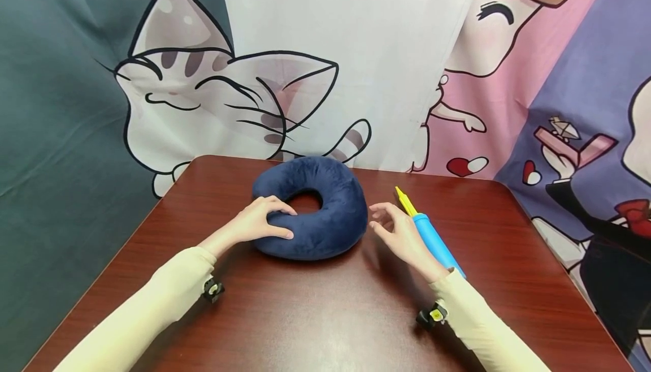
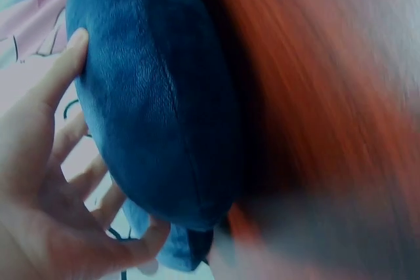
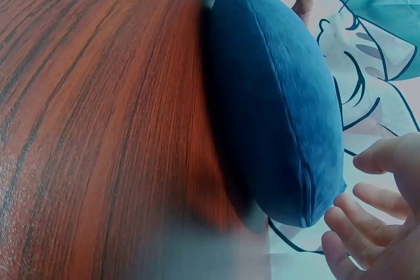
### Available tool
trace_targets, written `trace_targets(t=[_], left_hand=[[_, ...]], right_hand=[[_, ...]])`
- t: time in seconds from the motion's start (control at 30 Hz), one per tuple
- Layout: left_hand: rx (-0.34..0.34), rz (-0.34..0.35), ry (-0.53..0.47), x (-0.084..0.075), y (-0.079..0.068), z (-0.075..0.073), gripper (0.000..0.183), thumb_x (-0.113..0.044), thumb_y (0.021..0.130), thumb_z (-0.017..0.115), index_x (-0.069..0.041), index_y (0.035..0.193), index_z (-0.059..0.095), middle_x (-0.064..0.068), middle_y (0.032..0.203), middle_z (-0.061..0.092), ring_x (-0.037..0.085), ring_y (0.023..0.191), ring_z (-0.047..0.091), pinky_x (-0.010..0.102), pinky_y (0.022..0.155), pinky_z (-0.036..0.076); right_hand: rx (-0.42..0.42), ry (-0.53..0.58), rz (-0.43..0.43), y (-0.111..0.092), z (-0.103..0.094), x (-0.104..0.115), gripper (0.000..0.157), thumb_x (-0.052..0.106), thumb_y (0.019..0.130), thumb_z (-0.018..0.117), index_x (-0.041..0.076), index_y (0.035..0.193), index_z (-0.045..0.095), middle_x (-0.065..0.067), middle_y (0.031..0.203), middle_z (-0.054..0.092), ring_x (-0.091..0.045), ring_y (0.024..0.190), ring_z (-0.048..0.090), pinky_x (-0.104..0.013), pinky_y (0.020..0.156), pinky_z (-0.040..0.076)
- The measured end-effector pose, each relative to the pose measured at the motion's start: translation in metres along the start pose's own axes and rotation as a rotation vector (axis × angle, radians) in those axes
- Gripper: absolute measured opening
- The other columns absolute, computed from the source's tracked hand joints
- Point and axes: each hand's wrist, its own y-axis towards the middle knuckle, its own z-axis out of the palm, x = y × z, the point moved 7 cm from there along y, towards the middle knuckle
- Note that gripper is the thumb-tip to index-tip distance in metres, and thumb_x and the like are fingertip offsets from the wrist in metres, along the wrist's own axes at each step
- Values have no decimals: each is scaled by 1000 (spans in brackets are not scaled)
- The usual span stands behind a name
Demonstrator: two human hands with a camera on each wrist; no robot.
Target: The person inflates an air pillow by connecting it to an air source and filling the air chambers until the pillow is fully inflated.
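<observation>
A navy plush neck pillow [image 1: 333, 219] lies on the table with a round gap in its middle. My left hand [image 1: 256, 222] is at its left end, thumb and fingers spread over the upper side. The left wrist view shows the thumb tip on the plush pillow [image 2: 144, 83] and the other fingers loosely bent along its end. My right hand [image 1: 399, 233] is beside the pillow's right side, fingers relaxed and apart, holding nothing. In the right wrist view its fingertips reach close to the seamed edge of the pillow [image 3: 275, 109].
A blue hand pump [image 1: 436, 243] with a yellow nozzle lies on the table to the right, partly behind my right wrist. The brown wooden table [image 1: 315, 310] ends at the back against a hanging cloth [image 1: 386, 66] printed with cartoon figures.
</observation>
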Motion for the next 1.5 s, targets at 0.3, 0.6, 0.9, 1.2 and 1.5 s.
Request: trace_targets(t=[0.3, 0.6, 0.9, 1.2, 1.5], left_hand=[[-59, -84, 47, -12, -1, 13, 45, -52, 76, 80, -32, 115, 70, 2, 120, 63, 27, 111, 52, 47, 87, 49], [-75, -99, 39, -23, -6, 15, 44, -46, 80, 80, -26, 118, 70, 6, 122, 63, 31, 114, 52, 51, 94, 47], [-60, -100, 61, -28, -6, 15, 43, -41, 80, 80, -20, 117, 70, 11, 121, 64, 36, 112, 53, 52, 95, 45], [-89, -197, 72, -35, -6, 19, 46, -48, 78, 80, -26, 117, 70, 7, 124, 63, 35, 114, 52, 52, 92, 48], [-127, -194, 94, -50, -7, 29, 52, -53, 79, 77, -26, 123, 68, 4, 126, 62, 32, 113, 52, 52, 88, 50]], right_hand=[[-1, -20, -15, -4, 0, 5, 41, 15, 93, 69, 9, 131, 57, -10, 110, 67, -21, 93, 66, -42, 84, 57], [-3, -29, -44, -6, 4, 8, 49, 18, 92, 69, 9, 137, 53, -16, 121, 63, -28, 103, 65, -45, 87, 56], [52, -17, -52, -4, 12, 17, 53, 24, 94, 67, 11, 143, 49, -14, 132, 55, -34, 117, 60, -51, 94, 53], [89, -74, -53, 5, 14, 24, 59, 32, 94, 67, 14, 146, 46, -12, 140, 50, -34, 123, 56, -50, 100, 49], [60, -142, -33, 12, 18, 24, 65, 37, 92, 70, 11, 146, 47, -17, 141, 49, -33, 125, 48, -49, 100, 47]])
